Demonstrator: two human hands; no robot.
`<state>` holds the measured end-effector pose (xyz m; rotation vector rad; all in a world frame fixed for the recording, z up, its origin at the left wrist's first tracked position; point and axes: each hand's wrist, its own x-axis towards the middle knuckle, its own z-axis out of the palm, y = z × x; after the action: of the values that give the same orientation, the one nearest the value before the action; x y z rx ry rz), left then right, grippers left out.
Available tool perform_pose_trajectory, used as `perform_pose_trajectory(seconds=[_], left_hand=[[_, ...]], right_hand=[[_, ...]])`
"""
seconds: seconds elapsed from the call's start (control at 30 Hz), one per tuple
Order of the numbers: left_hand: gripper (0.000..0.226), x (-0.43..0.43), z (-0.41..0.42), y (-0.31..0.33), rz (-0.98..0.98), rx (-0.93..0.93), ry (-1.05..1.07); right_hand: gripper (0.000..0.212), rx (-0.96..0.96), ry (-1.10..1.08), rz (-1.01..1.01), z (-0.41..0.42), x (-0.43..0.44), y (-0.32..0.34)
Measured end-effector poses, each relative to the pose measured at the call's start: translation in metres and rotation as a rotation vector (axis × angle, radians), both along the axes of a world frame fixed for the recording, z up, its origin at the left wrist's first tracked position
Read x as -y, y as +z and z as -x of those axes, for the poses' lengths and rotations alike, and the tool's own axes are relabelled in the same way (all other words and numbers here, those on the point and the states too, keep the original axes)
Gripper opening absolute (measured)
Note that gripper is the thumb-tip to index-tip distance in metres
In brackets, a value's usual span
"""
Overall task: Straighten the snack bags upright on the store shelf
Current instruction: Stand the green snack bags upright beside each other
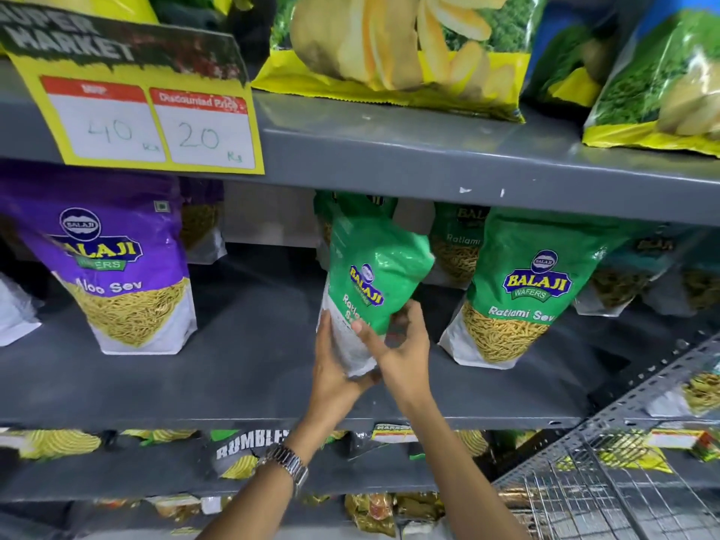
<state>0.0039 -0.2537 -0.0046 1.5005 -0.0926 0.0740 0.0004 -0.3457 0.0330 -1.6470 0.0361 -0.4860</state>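
Head view, read from the left: a purple Aloo Sev bag (117, 267) is seen standing upright on the grey middle shelf (241, 368), below a yellow price card (148, 122) fixed to the shelf edge above. A stretch of bare shelf is left between it and the middle, where a green Ratlami Sev bag (370, 274) is held tilted, its top leaning back under the upper shelf and its white base raised toward the viewer. The left hand (335, 368), with a metal watch (290, 463) on its wrist, is cupped under and along the left edge of the base, fingers curled shut against it. The right hand (401, 344) is closed over the lower front of the same bag, thumb pressed on the printed face. Whether the base is touching the shelf cannot be told. To the right, a second green Ratlami Sev bag (522, 290) is seen standing nearly upright, with more bags behind it. The pouch is judged light, soft and crinkly, with a slick film that could slip and a brittle filling that could be crushed; it is best held low by the stiff gusseted base and side seams, and set down flat so that it stands.
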Motion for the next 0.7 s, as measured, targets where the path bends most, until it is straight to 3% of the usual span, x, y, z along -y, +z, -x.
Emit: perform_pose_trajectory(seconds=[0.17,0.27,0.4,0.57,0.63,0.7], left_hand=[[0.100,-0.009,-0.016,0.006,0.008,-0.077,0.007],[0.070,-0.019,-0.030,0.004,0.044,-0.105,0.025],[0.051,-0.039,-0.041,-0.002,-0.022,-0.086,-0.089],[0.033,-0.064,-0.063,-0.001,-0.246,-0.055,-0.183],[0.034,-0.071,-0.068,0.001,-0.284,-0.054,-0.206],[0.050,-0.075,-0.073,0.001,-0.260,-0.027,-0.182]], right_hand=[[0.024,0.050,0.173,0.073,0.010,0.011,0.001],[0.018,0.063,0.145,-0.087,-0.003,0.025,0.008],[0.037,-0.020,0.076,-0.120,-0.032,0.047,0.014],[0.085,-0.209,0.303,0.040,-0.055,0.067,0.013],[0.087,-0.217,0.369,0.035,-0.057,0.068,0.013],[0.079,-0.230,0.386,0.009,-0.056,0.067,0.011]])
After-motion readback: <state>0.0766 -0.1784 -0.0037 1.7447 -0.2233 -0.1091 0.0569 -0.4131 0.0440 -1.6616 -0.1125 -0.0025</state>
